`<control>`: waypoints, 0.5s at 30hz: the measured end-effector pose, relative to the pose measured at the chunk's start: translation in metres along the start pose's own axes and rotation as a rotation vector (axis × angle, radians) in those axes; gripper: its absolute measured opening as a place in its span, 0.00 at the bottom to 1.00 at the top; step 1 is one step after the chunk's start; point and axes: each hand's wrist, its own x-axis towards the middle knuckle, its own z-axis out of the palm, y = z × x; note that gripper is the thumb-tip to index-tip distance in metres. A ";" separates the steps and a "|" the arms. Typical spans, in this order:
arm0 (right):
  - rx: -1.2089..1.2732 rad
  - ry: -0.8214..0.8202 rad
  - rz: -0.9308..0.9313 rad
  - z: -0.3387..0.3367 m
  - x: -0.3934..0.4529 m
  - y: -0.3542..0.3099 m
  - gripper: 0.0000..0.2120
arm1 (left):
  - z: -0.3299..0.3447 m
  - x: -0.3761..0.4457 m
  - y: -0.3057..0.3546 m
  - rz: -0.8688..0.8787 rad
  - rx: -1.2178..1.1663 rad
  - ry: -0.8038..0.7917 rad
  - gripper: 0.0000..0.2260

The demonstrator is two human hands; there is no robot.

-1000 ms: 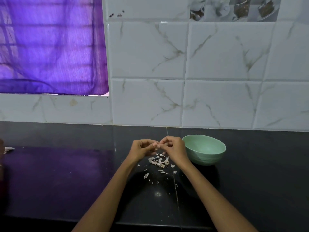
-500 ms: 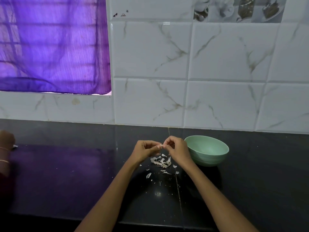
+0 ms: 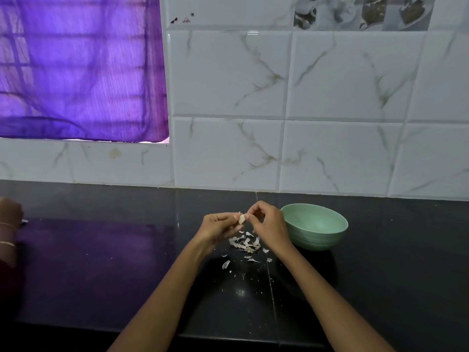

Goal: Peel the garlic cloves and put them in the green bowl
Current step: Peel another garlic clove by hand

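Since the earlier frame the hands have parted slightly, exposing the garlic clove (image 3: 241,219). Left hand (image 3: 220,226) pinches it above the peel scraps (image 3: 245,243); right hand (image 3: 267,224) fingertips pick at its skin. Light, firm, likely slippery: hold its ends. Green bowl (image 3: 316,227) stands just right.

A worktop (image 3: 101,275) runs along a tiled wall (image 3: 330,97) behind it. Above its middle, the left hand (image 3: 218,227) and right hand (image 3: 269,227) meet, with a garlic cloves piece (image 3: 241,219) pinched between them. Directly beneath the hands, a pile of peel scraps (image 3: 245,246) lies on the worktop. The bowl (image 3: 314,228) sits just right of the right hand. A curtain (image 3: 76,67) hangs on the wall at upper left. Another person's hand (image 3: 10,212) rests at the far left edge.
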 end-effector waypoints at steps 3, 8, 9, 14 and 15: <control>0.051 -0.098 0.032 0.001 0.001 0.002 0.06 | -0.001 0.000 -0.001 0.038 0.083 0.026 0.05; 0.060 -0.180 0.047 -0.003 -0.001 0.000 0.07 | 0.000 0.000 -0.001 0.057 0.138 0.020 0.04; 0.092 -0.184 0.062 -0.004 -0.001 0.000 0.06 | 0.000 0.000 -0.001 0.062 0.146 0.012 0.04; 0.241 -0.146 0.139 -0.006 0.001 0.000 0.09 | -0.004 0.000 0.000 0.109 0.222 0.135 0.04; 0.250 -0.148 0.152 -0.006 0.001 -0.001 0.08 | -0.007 0.001 -0.002 0.140 0.315 0.189 0.03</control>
